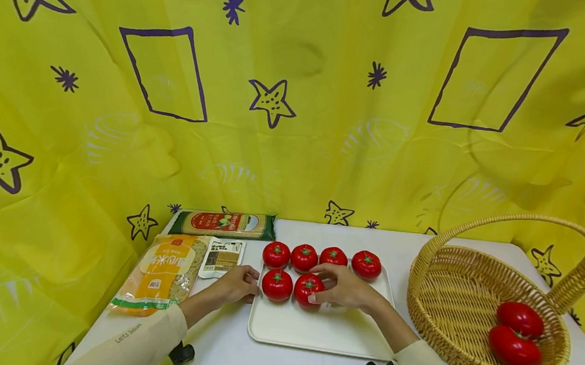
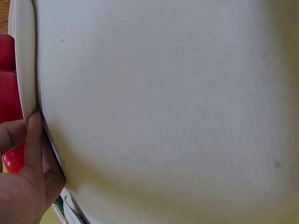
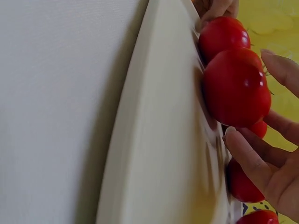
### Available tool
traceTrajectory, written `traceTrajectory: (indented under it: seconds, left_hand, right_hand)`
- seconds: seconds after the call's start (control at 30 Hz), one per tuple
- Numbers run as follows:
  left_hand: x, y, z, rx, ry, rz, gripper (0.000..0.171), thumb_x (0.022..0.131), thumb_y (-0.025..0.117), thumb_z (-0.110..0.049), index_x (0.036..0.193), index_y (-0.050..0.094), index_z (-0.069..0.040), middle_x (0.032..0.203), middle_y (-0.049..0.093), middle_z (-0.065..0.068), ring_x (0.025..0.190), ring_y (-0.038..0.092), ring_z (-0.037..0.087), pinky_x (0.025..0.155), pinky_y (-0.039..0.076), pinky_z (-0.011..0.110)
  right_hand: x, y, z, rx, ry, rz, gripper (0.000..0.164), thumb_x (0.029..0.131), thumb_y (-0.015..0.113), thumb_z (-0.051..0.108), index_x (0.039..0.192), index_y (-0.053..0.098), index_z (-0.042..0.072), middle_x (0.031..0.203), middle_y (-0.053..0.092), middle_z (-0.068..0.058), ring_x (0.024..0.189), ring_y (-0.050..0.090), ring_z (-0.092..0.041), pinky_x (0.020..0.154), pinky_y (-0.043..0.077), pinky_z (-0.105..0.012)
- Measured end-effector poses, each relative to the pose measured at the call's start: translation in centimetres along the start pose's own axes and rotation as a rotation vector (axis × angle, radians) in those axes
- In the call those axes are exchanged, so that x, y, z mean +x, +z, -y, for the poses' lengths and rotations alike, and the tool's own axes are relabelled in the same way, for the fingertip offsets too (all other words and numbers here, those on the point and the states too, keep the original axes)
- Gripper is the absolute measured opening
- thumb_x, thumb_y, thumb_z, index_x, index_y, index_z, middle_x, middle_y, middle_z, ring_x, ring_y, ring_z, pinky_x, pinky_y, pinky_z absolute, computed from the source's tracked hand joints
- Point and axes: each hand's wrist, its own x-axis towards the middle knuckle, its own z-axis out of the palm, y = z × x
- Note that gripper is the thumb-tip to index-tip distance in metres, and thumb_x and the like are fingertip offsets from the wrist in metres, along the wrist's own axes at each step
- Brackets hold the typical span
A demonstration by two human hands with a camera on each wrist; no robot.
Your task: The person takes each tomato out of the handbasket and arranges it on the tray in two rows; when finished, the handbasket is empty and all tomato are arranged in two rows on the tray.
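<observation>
On a cream rectangular tray stand several red tomatoes, a back row and two in front. The right hand reaches around the right front tomato, fingers spread on either side of it. In the right wrist view that tomato sits between the spread fingers, with a gap showing on the thumb side. At the tray's left edge, the left hand pinches the rim, beside the left front tomato. The left wrist view shows its fingertips against the tray rim.
A wicker basket with a tall handle stands at right, holding two red tomatoes. At left lie an orange-and-clear food bag, a small white pouch and a green-and-red packet. A yellow patterned curtain hangs behind.
</observation>
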Motion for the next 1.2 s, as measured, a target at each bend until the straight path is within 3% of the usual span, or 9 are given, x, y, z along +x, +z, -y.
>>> traceTrajectory:
  seconds: [0.3, 0.53, 0.67, 0.77, 0.93, 1.03, 1.2]
  left_hand:
    - [0.1, 0.1, 0.1, 0.004, -0.014, -0.007, 0.029, 0.084, 0.067, 0.004, 0.112, 0.058, 0.007, 0.087, 0.057, 0.009, 0.067, 0.058, 0.015, 0.064, 0.062, 0.028]
    - [-0.1, 0.1, 0.0, 0.001, -0.013, -0.009, 0.028, 0.084, 0.067, 0.004, 0.111, 0.058, 0.006, 0.087, 0.058, 0.010, 0.069, 0.058, 0.016, 0.065, 0.062, 0.029]
    - [-0.2, 0.1, -0.1, 0.007, -0.012, -0.012, 0.029, 0.084, 0.067, 0.005, 0.111, 0.058, 0.007, 0.087, 0.057, 0.010, 0.069, 0.058, 0.016, 0.065, 0.062, 0.029]
    - [-0.3, 0.1, -0.2, 0.007, -0.008, -0.011, 0.029, 0.084, 0.067, 0.005, 0.111, 0.058, 0.007, 0.087, 0.057, 0.009, 0.069, 0.057, 0.016, 0.065, 0.062, 0.029]
    - [-0.2, 0.2, -0.1, 0.001, -0.004, -0.006, 0.030, 0.083, 0.068, 0.005, 0.112, 0.058, 0.007, 0.087, 0.056, 0.009, 0.069, 0.057, 0.016, 0.065, 0.062, 0.029]
    - [-0.1, 0.2, 0.0, 0.001, -0.005, -0.003, 0.030, 0.083, 0.068, 0.005, 0.112, 0.058, 0.007, 0.087, 0.056, 0.008, 0.069, 0.057, 0.015, 0.065, 0.062, 0.028]
    - [0.0, 0.1, 0.0, -0.004, -0.011, -0.004, 0.030, 0.083, 0.068, 0.005, 0.112, 0.058, 0.007, 0.088, 0.057, 0.009, 0.068, 0.058, 0.016, 0.065, 0.062, 0.028]
  right_hand:
    - [-2.8, -2.2, 1.0, -0.084, -0.071, 0.020, 0.062, 0.081, 0.083, 0.025, 0.134, 0.059, 0.004, 0.134, 0.060, -0.019, 0.113, 0.062, -0.034, 0.082, 0.059, -0.035]
    - [-6.1, -4.8, 1.8, -0.087, -0.172, 0.085, 0.056, 0.085, 0.081, 0.023, 0.132, 0.058, 0.003, 0.134, 0.056, -0.024, 0.116, 0.059, -0.043, 0.085, 0.059, -0.030]
    - [-8.5, -6.5, 2.0, -0.083, -0.179, 0.110, 0.053, 0.087, 0.078, 0.020, 0.133, 0.057, 0.004, 0.133, 0.056, -0.023, 0.117, 0.057, -0.046, 0.084, 0.059, -0.030]
    - [-10.5, -8.0, 2.0, -0.110, -0.176, 0.105, 0.051, 0.089, 0.076, 0.019, 0.134, 0.056, 0.006, 0.134, 0.056, -0.021, 0.117, 0.058, -0.039, 0.083, 0.058, -0.030]
    - [-13.8, -10.7, 1.5, -0.144, -0.190, 0.089, 0.052, 0.090, 0.075, 0.017, 0.137, 0.054, 0.005, 0.136, 0.054, -0.024, 0.114, 0.061, -0.011, 0.084, 0.059, -0.028]
    - [-15.5, -12.6, 0.8, -0.125, -0.188, 0.091, 0.053, 0.091, 0.072, 0.011, 0.138, 0.052, 0.001, 0.137, 0.055, -0.022, 0.115, 0.060, -0.003, 0.084, 0.060, -0.028]
    - [-17.4, -16.0, -1.5, -0.155, -0.198, 0.050, 0.049, 0.093, 0.066, 0.002, 0.139, 0.049, -0.001, 0.137, 0.059, 0.004, 0.118, 0.060, -0.002, 0.085, 0.059, -0.026]
